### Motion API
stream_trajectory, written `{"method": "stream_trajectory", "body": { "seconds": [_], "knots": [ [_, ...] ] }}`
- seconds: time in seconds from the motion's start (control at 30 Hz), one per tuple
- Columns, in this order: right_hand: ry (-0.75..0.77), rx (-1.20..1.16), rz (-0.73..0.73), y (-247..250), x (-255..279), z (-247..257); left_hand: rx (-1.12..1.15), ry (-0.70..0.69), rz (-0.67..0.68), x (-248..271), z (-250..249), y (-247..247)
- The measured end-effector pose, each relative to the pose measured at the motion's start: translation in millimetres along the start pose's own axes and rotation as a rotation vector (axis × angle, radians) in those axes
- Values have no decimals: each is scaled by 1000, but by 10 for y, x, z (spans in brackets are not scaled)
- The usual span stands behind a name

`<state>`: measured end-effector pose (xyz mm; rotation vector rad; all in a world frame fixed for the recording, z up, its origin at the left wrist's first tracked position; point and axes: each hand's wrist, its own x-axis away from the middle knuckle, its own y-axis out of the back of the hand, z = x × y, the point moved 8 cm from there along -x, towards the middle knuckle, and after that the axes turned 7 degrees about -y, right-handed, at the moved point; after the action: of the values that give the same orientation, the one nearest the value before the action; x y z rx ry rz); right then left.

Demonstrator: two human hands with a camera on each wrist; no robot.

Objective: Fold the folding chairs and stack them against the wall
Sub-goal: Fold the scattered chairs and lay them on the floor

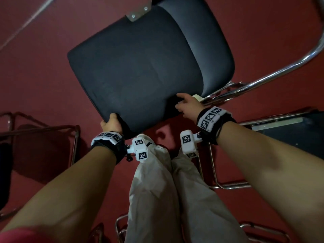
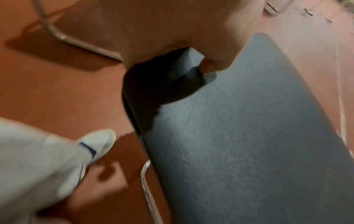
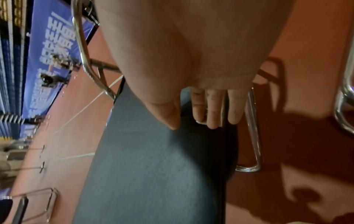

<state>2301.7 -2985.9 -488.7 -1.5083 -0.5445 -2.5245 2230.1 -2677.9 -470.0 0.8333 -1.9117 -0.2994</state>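
The person is standing over the dark padded seat (image 1: 140, 67) of a folding chair, which is tilting up in front of their legs on the red floor (image 1: 43, 58); the left hand (image 1: 111, 124) is curling round the seat's near corner, gripping it, while the right hand (image 1: 186, 104) is lying with straight, relaxed fingers at the seat's near right edge, just beside the chrome frame (image 1: 263, 77); judging from this, the seat is being swung shut, so keeping fingers clear of the hinge side and lifting evenly with both hands is looking wise; other chairs are standing near the seat; no containers are showing anywhere.
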Motion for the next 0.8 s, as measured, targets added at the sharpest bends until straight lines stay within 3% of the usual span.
{"method": "stream_trajectory", "body": {
  "seconds": [0.2, 0.33, 0.47, 0.63, 0.73, 0.8],
  "knots": [
    [-31, -133, 0, 359, 248, -165, 68, 94, -40, 235, 284, -38],
    [-155, -250, 42, 715, 334, -485, 94, 197, 164, 615, 428, -379],
    [-252, -506, -100, 1230, 457, -833, 153, 330, 260, 1078, 595, -783],
    [-126, -705, -304, 1837, 583, -846, 128, 353, 467, 1339, 708, -1298],
    [-15, -783, -305, 2039, 575, -694, 146, 365, 574, 1345, 718, -1477],
    [-6, -820, -312, 2104, 568, -645, 181, 357, 556, 1251, 751, -1545]
  ]
}}
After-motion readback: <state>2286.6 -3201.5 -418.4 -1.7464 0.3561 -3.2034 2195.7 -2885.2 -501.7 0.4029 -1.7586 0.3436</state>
